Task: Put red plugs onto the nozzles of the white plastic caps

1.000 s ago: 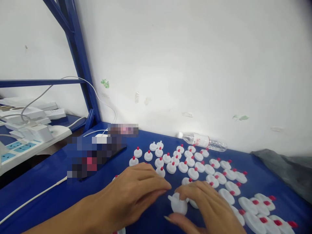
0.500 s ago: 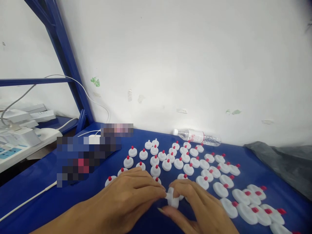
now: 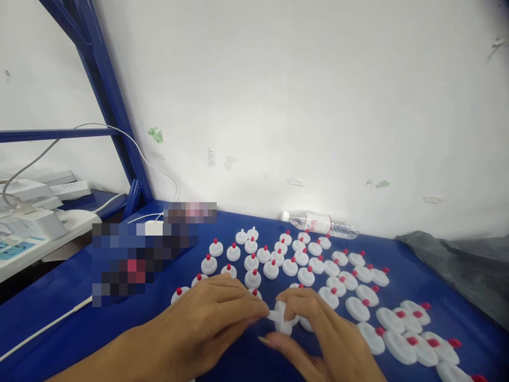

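My right hand (image 3: 318,331) holds a white plastic cap (image 3: 284,320) between its thumb and curled fingers, low in the middle of the view. My left hand (image 3: 212,315) meets it from the left, with fingertips pinched at the cap's small white spout. Whether a red tip sits there is hidden by the fingers. Beyond both hands, several white caps with red tips (image 3: 302,265) lie spread in rows on the blue table (image 3: 59,307).
A clear plastic bottle (image 3: 318,224) lies on its side against the white wall. A blurred dark object (image 3: 135,257) sits at left, with a white cable (image 3: 43,329) beside it. Power strips (image 3: 35,228) rest on a shelf far left. Dark grey cloth (image 3: 465,270) covers the right edge.
My hands have drawn together around the white cap; the left fingertips now touch its spout. The view shifted a little to the right and up.
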`<action>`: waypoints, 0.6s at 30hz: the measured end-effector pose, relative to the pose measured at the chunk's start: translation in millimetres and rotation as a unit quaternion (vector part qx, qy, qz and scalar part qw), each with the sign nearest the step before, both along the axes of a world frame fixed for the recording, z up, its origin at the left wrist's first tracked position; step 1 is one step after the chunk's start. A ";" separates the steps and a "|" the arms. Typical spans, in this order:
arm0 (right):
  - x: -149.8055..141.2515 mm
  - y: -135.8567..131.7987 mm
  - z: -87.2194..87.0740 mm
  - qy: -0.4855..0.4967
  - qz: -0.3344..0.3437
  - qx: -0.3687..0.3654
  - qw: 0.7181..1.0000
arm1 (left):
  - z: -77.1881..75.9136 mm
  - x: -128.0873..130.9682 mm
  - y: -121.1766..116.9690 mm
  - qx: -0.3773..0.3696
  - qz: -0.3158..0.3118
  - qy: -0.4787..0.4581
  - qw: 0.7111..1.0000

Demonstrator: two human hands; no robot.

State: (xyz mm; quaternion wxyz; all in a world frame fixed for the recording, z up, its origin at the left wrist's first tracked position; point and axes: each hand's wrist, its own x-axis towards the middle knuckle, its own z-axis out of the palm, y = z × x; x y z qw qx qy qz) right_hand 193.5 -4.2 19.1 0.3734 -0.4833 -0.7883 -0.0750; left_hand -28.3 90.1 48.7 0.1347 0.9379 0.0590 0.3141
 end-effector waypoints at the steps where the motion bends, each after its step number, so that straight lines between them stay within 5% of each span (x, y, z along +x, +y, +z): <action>1: -0.1 0.2 -0.1 0.005 0.005 -0.001 1.000 | -0.6 0.1 -0.3 0.001 0.001 -0.006 1.000; 8: -4.0 -1.2 -3.5 0.019 0.013 0.016 1.000 | -6.7 2.6 2.7 0.093 0.086 0.021 0.992; 12: -7.8 -3.8 -5.6 0.011 0.007 0.034 0.999 | -6.1 -1.0 0.2 0.048 0.068 0.100 0.992; 18: -15.1 -0.8 -4.9 -0.037 0.011 0.081 0.996 | 1.8 -6.4 -8.8 -0.028 0.048 0.083 0.995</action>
